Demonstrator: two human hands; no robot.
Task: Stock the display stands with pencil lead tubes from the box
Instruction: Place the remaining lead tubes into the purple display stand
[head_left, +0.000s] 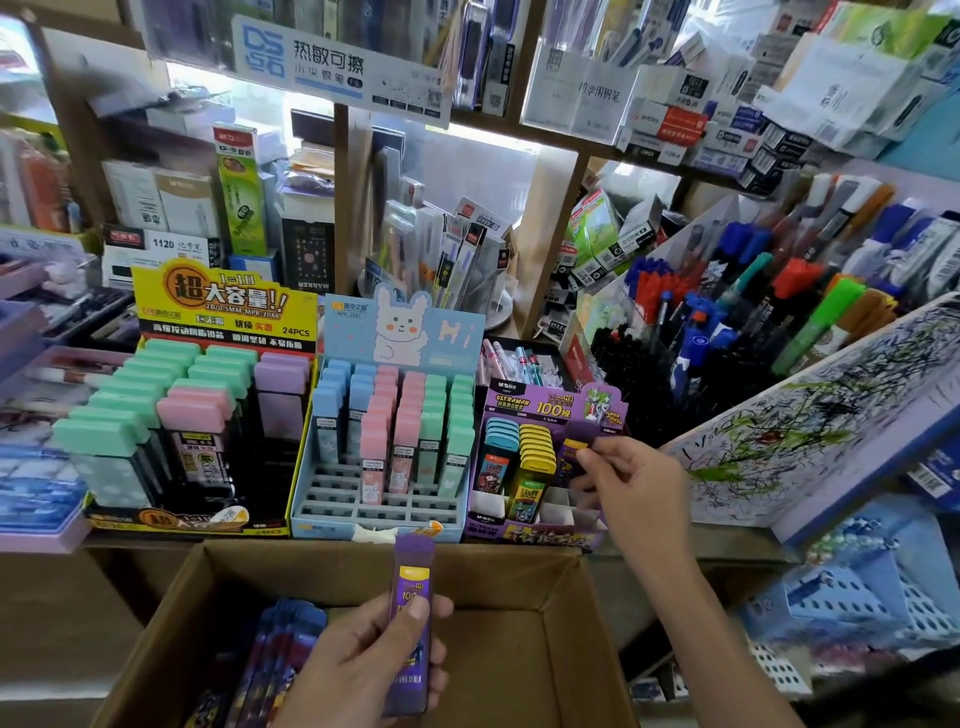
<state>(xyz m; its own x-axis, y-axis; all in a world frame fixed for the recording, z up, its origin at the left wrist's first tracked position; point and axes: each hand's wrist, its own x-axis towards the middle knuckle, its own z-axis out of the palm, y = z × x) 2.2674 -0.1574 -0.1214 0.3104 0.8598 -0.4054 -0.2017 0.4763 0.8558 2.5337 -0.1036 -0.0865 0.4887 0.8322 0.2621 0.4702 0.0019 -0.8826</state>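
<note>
Evidently pinches a purple tube in the right hand over the purple stand — grips a second tube in the left hand above the box, kept ready.

The left hand and right hand are bare, with short nails.

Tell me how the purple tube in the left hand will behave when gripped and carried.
The purple tube is probably stiff: it stands straight above the left hand. It is likely light, since a thumb and fingers hold it. Its flat sides suggest it will not roll.
</note>
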